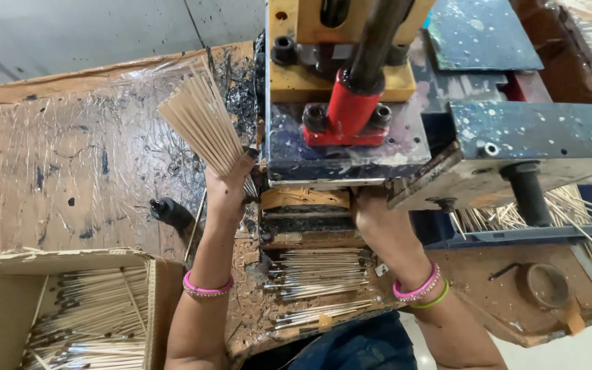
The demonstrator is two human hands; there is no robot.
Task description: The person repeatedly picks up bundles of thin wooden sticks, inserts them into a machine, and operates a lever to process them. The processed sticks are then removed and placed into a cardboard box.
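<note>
My left hand grips a fanned bundle of thin bamboo sticks, held upright beside the left face of a paint-spattered blue and yellow machine. My right hand reaches up under the machine's front edge; its fingers are hidden there, so what it holds cannot be seen. Below the machine, black-tipped coated sticks lie in rows on a dirty wooden tray. Both wrists wear pink bangles.
A cardboard box at bottom left holds several more sticks. A plastic-covered brown board spreads to the left. Loose sticks lie on a blue tray at right. A black knob and a brown roll of tape sit nearby.
</note>
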